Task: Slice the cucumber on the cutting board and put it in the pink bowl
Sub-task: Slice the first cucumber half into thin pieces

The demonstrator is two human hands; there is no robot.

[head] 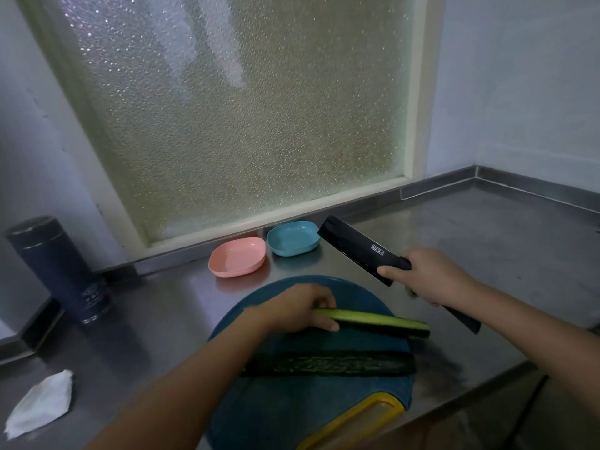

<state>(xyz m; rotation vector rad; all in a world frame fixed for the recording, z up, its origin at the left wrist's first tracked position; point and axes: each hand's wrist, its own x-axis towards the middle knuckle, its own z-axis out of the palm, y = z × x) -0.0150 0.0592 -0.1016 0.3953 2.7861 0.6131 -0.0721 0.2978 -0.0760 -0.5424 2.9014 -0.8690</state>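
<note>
Your left hand (292, 308) pins the far cucumber half (373, 321), right hand (431, 277) grips the cleaver (354, 246); curl fingertips (331, 327) back; cut crosswise from the free end

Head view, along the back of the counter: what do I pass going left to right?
dark flask → pink bowl → blue bowl → black knife, gripped by the right hand

I get a single view, from a wide-angle camera on the person's head. It faces forward and down, close over the board (292, 414). The counter (470, 254) spreads around it and the window (243, 125) fills the upper frame, tilted.
</note>
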